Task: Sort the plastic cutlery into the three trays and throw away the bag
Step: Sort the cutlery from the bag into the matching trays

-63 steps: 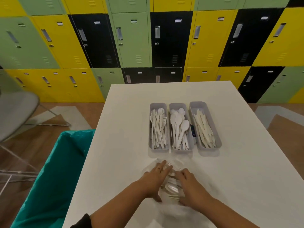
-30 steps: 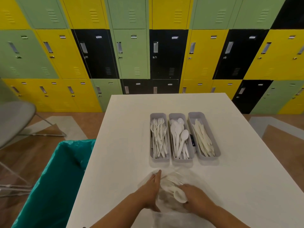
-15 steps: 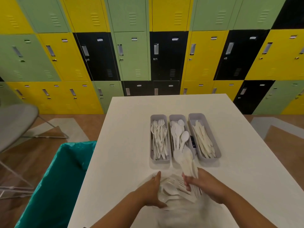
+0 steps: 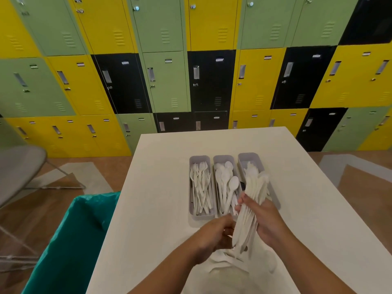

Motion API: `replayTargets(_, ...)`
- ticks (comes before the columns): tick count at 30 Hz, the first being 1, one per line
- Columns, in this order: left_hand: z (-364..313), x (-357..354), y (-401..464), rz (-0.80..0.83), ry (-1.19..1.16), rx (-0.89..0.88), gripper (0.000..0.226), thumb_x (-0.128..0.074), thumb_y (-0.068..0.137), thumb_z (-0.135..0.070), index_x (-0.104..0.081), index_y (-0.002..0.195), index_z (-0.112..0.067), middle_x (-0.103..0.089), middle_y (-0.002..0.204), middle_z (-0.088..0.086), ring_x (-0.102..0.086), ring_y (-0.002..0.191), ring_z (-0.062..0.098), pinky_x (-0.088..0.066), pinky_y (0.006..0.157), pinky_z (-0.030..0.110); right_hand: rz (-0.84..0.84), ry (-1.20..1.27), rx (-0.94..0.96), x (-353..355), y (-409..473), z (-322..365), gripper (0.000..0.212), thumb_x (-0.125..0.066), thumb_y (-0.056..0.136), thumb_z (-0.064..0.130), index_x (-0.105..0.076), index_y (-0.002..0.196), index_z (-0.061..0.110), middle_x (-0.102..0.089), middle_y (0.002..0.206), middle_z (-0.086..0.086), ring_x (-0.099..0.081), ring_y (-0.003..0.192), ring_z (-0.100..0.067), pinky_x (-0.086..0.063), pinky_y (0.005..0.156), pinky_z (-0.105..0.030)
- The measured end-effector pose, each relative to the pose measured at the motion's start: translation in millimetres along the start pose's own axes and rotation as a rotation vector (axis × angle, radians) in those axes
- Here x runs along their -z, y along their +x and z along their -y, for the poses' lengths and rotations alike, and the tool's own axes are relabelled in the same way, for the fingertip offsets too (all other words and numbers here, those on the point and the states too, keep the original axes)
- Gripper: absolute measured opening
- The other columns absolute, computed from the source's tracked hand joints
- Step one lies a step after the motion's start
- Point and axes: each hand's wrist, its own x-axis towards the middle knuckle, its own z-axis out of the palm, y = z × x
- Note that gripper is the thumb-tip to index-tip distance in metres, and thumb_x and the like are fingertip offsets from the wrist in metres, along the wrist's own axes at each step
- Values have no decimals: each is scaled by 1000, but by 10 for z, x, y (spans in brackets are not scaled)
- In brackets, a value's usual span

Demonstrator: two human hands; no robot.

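Observation:
Three grey trays stand side by side on the white table (image 4: 161, 187): the left tray (image 4: 199, 159) holds forks, the middle tray (image 4: 222, 159) spoons, the right tray (image 4: 248, 158) knives. My right hand (image 4: 267, 221) grips a bundle of white cutlery (image 4: 252, 200), lifted upright in front of the middle and right trays. My left hand (image 4: 214, 236) is curled around the bundle's lower ends. Under both hands lies the clear plastic bag (image 4: 229, 270), with more white pieces in it.
A bin lined with a teal bag (image 4: 70, 240) stands at the table's left edge. A grey chair (image 4: 19, 168) is further left. Yellow, green and black lockers (image 4: 210, 81) fill the wall behind the table.
My right hand has pulled a bundle of cutlery out of the bag and raised it toward the trays. My left hand has moved from the bag's side to the bundle's lower end.

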Motion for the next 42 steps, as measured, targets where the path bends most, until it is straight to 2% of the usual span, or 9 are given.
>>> replayTargets(5, -36, -145, 46, -220, 336, -177, 34, -46, 97, -32, -55, 126, -17, -64, 116, -2, -62, 101, 11, -49, 89, 24, -7, 28, 11, -59, 5, -76, 9, -56, 90, 7, -62, 86, 2, -67, 66, -7, -69, 61, -14, -56, 54, -22)
replayTargets(9, -9, -200, 131, -264, 248, -225, 19, -43, 99, -25, -60, 107, -20, -68, 90, -2, -65, 64, -3, -52, 63, 10, 15, -26, -16, -79, 13, -76, 13, -56, 91, 11, -66, 94, 5, -74, 78, -8, -72, 79, -20, -55, 63, -28)
replayTargets(13, -30, -209, 217, -247, 55, -189, 30, -41, 100, -23, -62, 108, -3, -67, 87, 19, -64, 75, 28, -55, 70, 32, 73, -106, -98, -33, 9, -58, 23, -50, 94, 19, -71, 98, 10, -76, 94, -7, -70, 71, -20, -47, 42, -24)
replayTargets(15, -41, -222, 251, -265, 40, -165, 32, -42, 100, -24, -64, 109, -3, -70, 96, 22, -68, 88, 36, -56, 80, 37, 69, -78, -77, 2, 34, -59, 23, -51, 94, 17, -73, 93, 12, -76, 92, -8, -72, 78, -21, -54, 57, -30)
replayTargets(19, -81, -223, 342, -401, 209, -190, 27, -54, 93, -29, -68, 98, -7, -71, 98, 18, -67, 85, 23, -53, 85, 40, 23, 11, -25, 68, 121, -70, 18, -52, 92, 10, -69, 96, 9, -76, 91, -11, -73, 87, -22, -60, 76, -33)
replayTargets(27, -182, -293, 515, -501, 180, -220, 29, -59, 92, -19, -61, 63, -17, -51, 42, -9, -44, 40, 0, -36, 46, 13, -16, 110, -47, 258, 250, -10, 24, -51, 94, 12, -65, 111, 2, -72, 103, -18, -71, 95, -28, -58, 80, -39)
replayTargets(34, -216, -441, 682, -447, 84, -179, 39, -56, 93, -13, -54, 54, -17, -46, 37, -10, -39, 35, 0, -32, 42, 13, -116, 55, 20, 449, 347, 46, 19, -54, 90, 2, -67, 97, 14, -76, 88, -11, -72, 82, -26, -58, 72, -36)
replayTargets(37, -239, -508, 772, -425, 37, -168, 19, -64, 87, -11, -69, 69, -7, -61, 53, 0, -53, 49, 12, -43, 50, 21, -129, 33, 13, 577, 426, 71, 17, -54, 90, 1, -67, 94, 11, -76, 78, -7, -73, 73, -22, -58, 56, -27)
replayTargets(42, -221, -569, 997, -504, -18, -217, 13, -62, 86, -3, -73, 87, -9, -74, 76, 11, -70, 69, 25, -58, 67, 34, -120, 89, -11, 676, 556, 94, 17, -55, 91, 6, -66, 104, 7, -75, 91, -16, -73, 83, -29, -60, 65, -37)
